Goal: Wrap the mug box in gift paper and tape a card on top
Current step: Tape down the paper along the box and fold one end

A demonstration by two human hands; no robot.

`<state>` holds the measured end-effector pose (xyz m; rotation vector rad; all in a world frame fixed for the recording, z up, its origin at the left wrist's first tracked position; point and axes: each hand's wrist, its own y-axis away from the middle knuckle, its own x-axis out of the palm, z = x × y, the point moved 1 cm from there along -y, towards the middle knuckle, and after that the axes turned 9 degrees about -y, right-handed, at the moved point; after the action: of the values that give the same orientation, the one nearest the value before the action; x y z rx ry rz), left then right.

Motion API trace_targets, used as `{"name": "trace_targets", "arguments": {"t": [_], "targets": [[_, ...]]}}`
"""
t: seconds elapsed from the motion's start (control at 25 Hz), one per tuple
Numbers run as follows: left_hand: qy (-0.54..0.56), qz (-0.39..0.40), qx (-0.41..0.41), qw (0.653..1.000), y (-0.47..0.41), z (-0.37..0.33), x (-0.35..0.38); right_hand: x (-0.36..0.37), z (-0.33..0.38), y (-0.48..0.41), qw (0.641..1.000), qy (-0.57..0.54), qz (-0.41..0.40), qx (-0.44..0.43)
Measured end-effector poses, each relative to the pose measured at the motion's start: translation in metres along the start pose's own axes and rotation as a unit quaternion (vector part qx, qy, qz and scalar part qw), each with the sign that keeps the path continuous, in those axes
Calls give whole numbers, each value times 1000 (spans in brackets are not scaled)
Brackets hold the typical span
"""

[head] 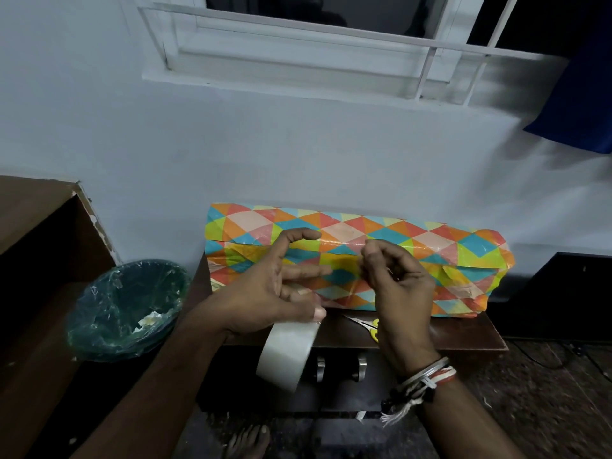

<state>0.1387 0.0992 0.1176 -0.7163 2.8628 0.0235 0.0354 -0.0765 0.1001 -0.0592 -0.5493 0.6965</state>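
Box point(357, 256), wrapped, lies mid-frame on table point(463, 332) against the wall; left hand point(275, 293) grips roll point(288, 352); right hand point(397, 279) pinches what seems the clear tape end; paper thin, glossy, probably tears easily; box beneath likely stiff, so press flat along the seam.

Scissors point(373, 331) mostly hidden behind the right hand point(400, 283), whose fingers point(374, 256) perhaps pinch tape; left hand point(265, 293) half-covers the tape roll point(284, 352).

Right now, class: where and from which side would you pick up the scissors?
Take the scissors by their yellow handle loops, from the near table edge. The loops lie nearest the person; the blades point left and away, toward the wrapped box.
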Motion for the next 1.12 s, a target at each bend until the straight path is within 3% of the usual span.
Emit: {"name": "trace_targets", "arguments": {"t": [0.2, 0.36, 0.68, 1.12], "targets": [[36, -78, 41, 995, -2, -5, -11, 8, -21, 7, 997, -33, -28, 70], [-18, -125, 58, 990, -15, -4, -8, 18, -33, 11, 997, -45, -42, 45], [-137, -107, 43, 984, -21, 6, -3, 36, -58, 17, 982, -117, -125, 74], [-167, -113, 36, 979, -20, 6, -1, 46, -75, 15, 976, -121, -170, 54]]}}
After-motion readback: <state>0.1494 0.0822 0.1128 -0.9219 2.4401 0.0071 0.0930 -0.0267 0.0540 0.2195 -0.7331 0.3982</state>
